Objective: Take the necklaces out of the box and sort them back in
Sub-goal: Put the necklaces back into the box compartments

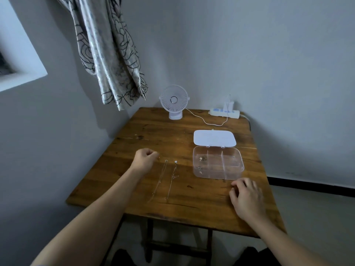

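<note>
- my left hand is curled, fingertips pinched at a thin chain's end I think, can't really tell
- two necklaces laid straight beside it
- right hand loosely curled, holding nothing, just in front of the open clear box

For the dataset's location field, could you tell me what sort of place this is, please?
Probably a corner of a home room: a small wooden table against plain walls, a patterned curtain by a window, and a desk fan plugged into a power strip.

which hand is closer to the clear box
Right. The right hand rests on the table just in front of the clear box, near its front right corner. The left hand is well off to the box's left, beyond the two necklaces.
</note>
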A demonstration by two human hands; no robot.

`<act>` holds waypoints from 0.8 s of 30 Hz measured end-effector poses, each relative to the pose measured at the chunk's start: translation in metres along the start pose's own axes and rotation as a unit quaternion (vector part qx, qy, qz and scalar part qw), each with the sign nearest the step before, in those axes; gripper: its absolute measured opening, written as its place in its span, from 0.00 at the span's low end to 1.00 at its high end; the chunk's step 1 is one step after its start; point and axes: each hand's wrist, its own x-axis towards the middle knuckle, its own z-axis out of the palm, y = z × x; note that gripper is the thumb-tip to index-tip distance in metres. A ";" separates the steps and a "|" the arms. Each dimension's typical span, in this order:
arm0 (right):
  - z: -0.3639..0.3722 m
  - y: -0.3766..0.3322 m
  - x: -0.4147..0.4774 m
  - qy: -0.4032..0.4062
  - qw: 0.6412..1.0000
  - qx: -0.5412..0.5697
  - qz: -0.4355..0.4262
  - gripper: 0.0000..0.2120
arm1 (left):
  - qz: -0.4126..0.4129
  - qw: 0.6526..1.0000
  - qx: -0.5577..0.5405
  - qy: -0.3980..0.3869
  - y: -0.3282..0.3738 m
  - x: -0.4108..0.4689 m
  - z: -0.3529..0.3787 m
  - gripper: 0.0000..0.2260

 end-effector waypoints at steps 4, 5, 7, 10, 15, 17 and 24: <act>-0.005 0.001 0.000 -0.016 1.000 0.017 0.004 0.07 | 0.016 0.992 -0.128 -0.014 0.036 -0.009 0.008 0.06; -0.006 0.001 0.000 -0.020 1.000 0.022 0.006 0.07 | 0.024 0.989 -0.143 -0.021 0.044 -0.012 0.013 0.06; -0.006 0.003 0.000 -0.034 0.999 0.033 0.015 0.07 | 0.039 0.985 -0.163 -0.034 0.060 -0.019 0.022 0.06; -0.013 0.008 0.007 -0.059 0.997 0.046 0.005 0.07 | 0.052 0.982 -0.174 -0.059 0.082 -0.029 0.037 0.06; -0.026 0.031 0.015 -0.079 0.996 0.022 -0.017 0.08 | 0.070 0.976 -0.182 -0.102 0.114 -0.036 0.070 0.05; -0.019 0.044 0.009 -0.053 0.998 0.014 0.000 0.11 | 0.073 0.973 -0.184 -0.121 0.125 -0.035 0.084 0.04; -0.013 0.049 0.003 -0.032 0.999 0.024 -0.005 0.10 | 0.037 0.976 -0.167 -0.132 0.149 -0.016 0.140 0.05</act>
